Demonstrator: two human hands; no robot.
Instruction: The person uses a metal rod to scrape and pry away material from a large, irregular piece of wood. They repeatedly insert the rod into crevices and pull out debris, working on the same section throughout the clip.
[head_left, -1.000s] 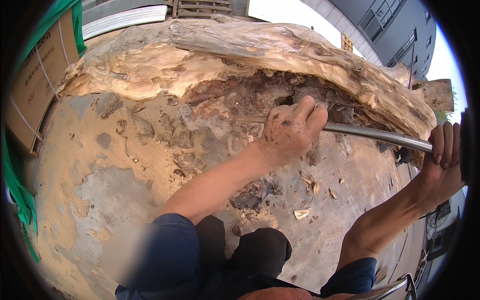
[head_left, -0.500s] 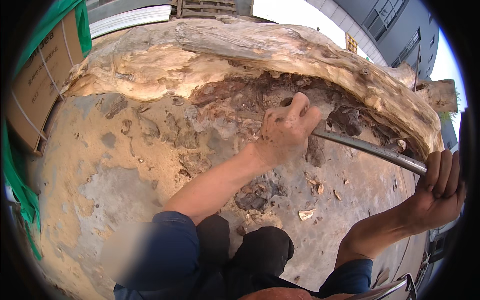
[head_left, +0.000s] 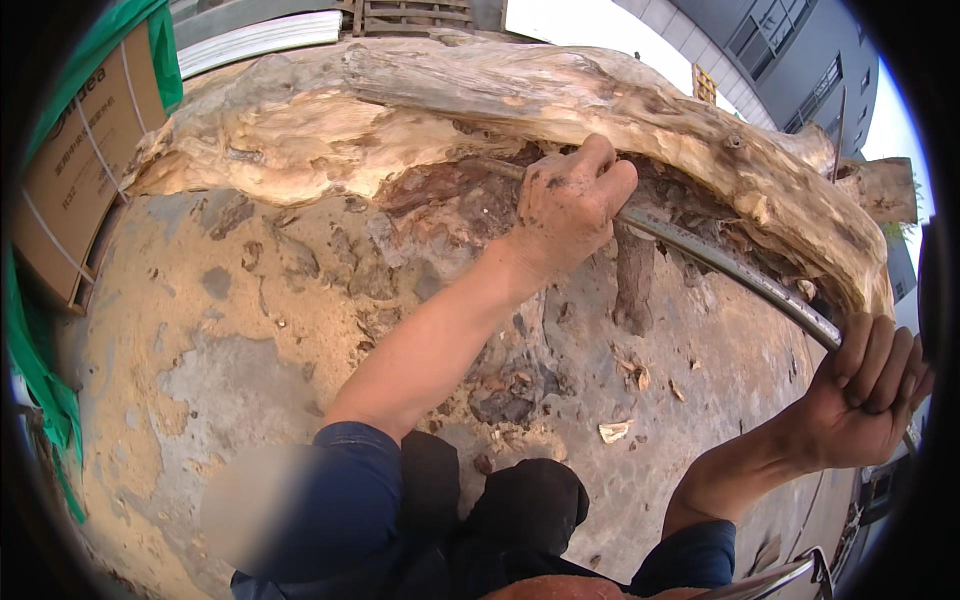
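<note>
Well apart, the left hand (head_left: 565, 210) and right hand (head_left: 858, 400) are holding a metal bar (head_left: 735, 265) with fingers (head_left: 869, 362) curled tight, probably to steady it beside the tree trunk (head_left: 600, 95).

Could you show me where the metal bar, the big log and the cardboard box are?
Metal bar (head_left: 740, 273): head view, on the middle of its shaft.
Log (head_left: 520, 82): head view, on its upper surface.
Cardboard box (head_left: 97, 170): head view, on its printed side.

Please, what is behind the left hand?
The log, its dark hollow showing beside the left hand. The hand covers whatever lies directly behind it, and the gripped part of the rod.
</note>
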